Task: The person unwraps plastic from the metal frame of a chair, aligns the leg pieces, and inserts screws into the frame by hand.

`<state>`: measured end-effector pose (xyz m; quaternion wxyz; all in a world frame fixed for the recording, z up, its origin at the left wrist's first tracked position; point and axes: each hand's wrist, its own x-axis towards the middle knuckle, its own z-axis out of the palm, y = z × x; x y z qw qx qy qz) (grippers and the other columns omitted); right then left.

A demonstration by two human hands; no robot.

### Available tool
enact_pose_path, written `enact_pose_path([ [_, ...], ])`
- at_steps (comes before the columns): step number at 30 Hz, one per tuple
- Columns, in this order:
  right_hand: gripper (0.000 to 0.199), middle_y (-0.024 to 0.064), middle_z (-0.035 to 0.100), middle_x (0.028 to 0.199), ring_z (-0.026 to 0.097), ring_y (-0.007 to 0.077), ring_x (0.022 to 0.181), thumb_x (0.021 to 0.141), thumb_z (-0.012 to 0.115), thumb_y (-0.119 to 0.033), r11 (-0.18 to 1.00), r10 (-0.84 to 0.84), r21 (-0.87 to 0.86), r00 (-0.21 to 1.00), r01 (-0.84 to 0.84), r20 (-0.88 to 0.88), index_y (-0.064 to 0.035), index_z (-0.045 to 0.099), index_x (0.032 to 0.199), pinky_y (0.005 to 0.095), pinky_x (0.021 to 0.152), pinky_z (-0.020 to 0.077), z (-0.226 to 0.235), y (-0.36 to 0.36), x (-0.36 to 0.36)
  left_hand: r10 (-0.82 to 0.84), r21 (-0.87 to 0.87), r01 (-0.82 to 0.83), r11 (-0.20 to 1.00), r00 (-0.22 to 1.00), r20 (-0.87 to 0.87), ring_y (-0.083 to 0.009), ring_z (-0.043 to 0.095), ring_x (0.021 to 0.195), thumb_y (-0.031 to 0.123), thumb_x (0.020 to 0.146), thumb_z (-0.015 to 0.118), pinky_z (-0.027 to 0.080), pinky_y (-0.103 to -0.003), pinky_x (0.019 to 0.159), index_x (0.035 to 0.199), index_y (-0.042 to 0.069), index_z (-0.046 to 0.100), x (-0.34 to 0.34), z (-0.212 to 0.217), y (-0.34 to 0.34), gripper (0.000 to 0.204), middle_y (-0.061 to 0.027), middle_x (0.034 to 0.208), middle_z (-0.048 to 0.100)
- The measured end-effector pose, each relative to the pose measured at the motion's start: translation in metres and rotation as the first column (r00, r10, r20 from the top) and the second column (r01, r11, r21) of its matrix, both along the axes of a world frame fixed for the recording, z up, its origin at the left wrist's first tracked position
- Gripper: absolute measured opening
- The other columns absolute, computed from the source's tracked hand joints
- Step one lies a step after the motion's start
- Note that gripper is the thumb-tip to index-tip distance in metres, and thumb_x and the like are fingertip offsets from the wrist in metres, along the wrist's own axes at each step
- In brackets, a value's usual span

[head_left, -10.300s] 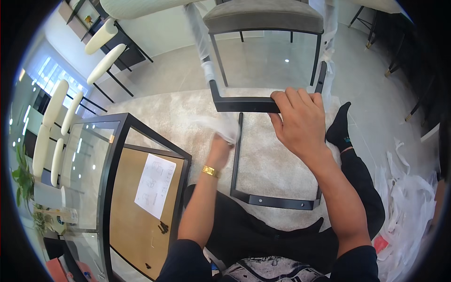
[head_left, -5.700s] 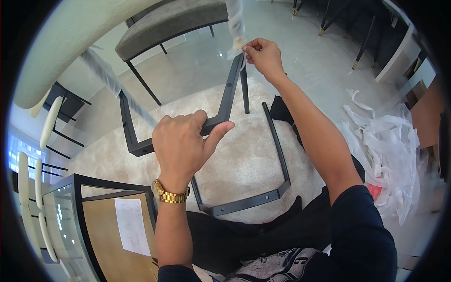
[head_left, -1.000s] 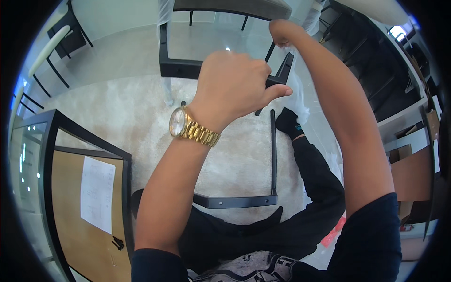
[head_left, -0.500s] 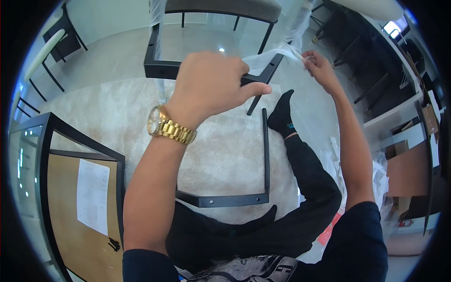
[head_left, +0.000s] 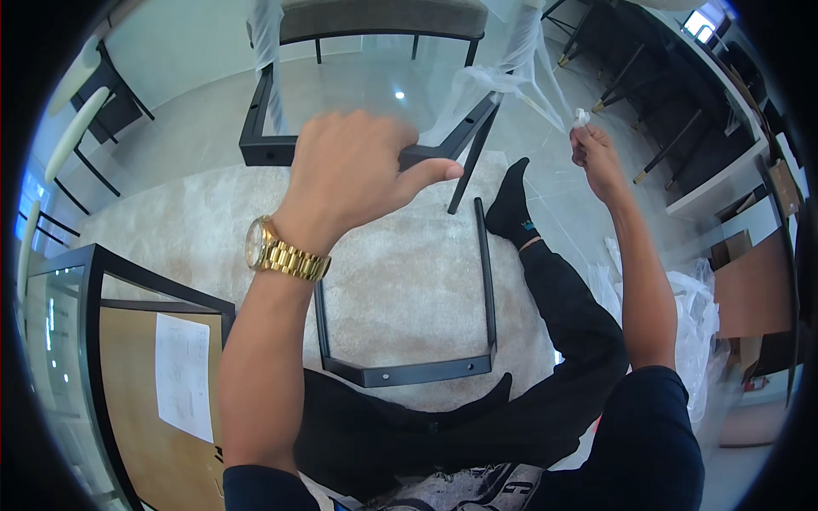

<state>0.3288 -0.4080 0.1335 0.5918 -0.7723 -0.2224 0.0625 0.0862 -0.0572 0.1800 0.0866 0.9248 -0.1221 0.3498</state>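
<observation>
My left hand (head_left: 351, 175), with a gold watch (head_left: 285, 251) at the wrist, grips the crossbar of a black metal frame (head_left: 266, 153) held up in front of me. White plastic wrap (head_left: 503, 81) clings to the frame's two legs and hangs loose at the right one. Out to the right, my right hand (head_left: 594, 153) pinches a bunched end of that wrap, which stretches in thin strands back to the leg. A second black metal frame (head_left: 430, 372) lies on the rug between my legs.
To my left stands a black-framed glass piece (head_left: 94, 281) beside a brown board (head_left: 132, 375) with a white paper sheet (head_left: 183, 370) on it. A grey bench (head_left: 383, 21) is ahead. Crumpled clear plastic (head_left: 694, 315) lies at right, near cardboard (head_left: 754, 285). Pale chairs (head_left: 77, 136) stand far left.
My right hand has pulled the wrap outward to the right and slightly down. The held frame, with my left hand on it, has shifted left and a little nearer.
</observation>
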Motion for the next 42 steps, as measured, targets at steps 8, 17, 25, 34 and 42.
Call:
enact_pose_path([
  [8,0.048,0.0267,0.069,0.083,0.069,0.0416,0.083,0.098,0.053,-0.039,0.272,-0.285,-0.700,0.750,0.661,0.597,0.0038,0.070,0.082,0.0518,0.077,0.0500,-0.125,-0.333,0.087,-0.054,0.000,0.054,0.999,0.998,0.020,-0.0270,0.044,0.042,0.070,0.085,0.064,0.031,-0.037,0.046,0.057,0.004,0.056,0.011,0.001,-0.004,0.073,-0.0069,0.043,0.041],
  [17,0.030,0.0216,0.070,0.085,0.069,0.0359,0.082,0.089,0.068,-0.028,-0.059,-0.523,-0.670,0.549,0.740,0.652,0.0017,0.068,0.097,0.0448,0.077,0.0531,-0.132,-0.593,-0.148,0.008,0.048,-0.002,0.999,0.991,-0.131,-0.0302,0.045,0.051,0.058,0.088,0.069,0.035,-0.039,0.054,0.068,0.000,0.058,0.024,0.005,-0.006,0.063,-0.0148,0.056,0.048],
  [25,0.051,0.0116,0.064,0.127,0.057,0.0279,0.121,0.094,0.065,-0.037,0.516,-0.849,-0.294,0.525,0.804,-0.056,-0.0079,0.061,0.136,0.0385,0.100,0.0445,-0.046,-0.480,-0.182,0.061,0.046,-0.053,0.998,0.980,-0.189,-0.0332,0.042,0.050,0.059,0.088,0.069,0.035,-0.039,0.053,0.068,-0.002,0.054,0.021,0.017,-0.008,0.066,-0.0172,0.055,0.043],
  [34,0.084,0.0138,0.038,0.157,0.039,0.0343,0.144,0.084,0.078,-0.037,0.921,-0.054,-0.269,0.777,0.281,0.628,-0.0133,0.038,0.154,0.0520,0.114,0.0394,-0.012,-0.071,-0.020,0.066,0.053,-0.057,0.997,0.982,-0.176,-0.0247,0.040,0.042,0.069,0.086,0.064,0.031,-0.038,0.047,0.058,0.002,0.050,0.024,0.021,-0.006,0.075,-0.0091,0.045,0.039],
  [42,0.048,0.0242,0.067,0.118,0.064,0.0362,0.110,0.094,0.067,-0.025,0.851,0.174,-0.524,0.924,0.033,0.341,0.0017,0.056,0.132,0.0437,0.096,0.0480,-0.018,0.099,0.108,0.046,0.060,-0.038,0.998,0.988,-0.150,-0.0236,0.034,0.042,0.071,0.085,0.065,0.028,-0.036,0.047,0.056,0.002,0.047,0.025,0.018,-0.015,0.076,-0.0074,0.045,0.034],
])
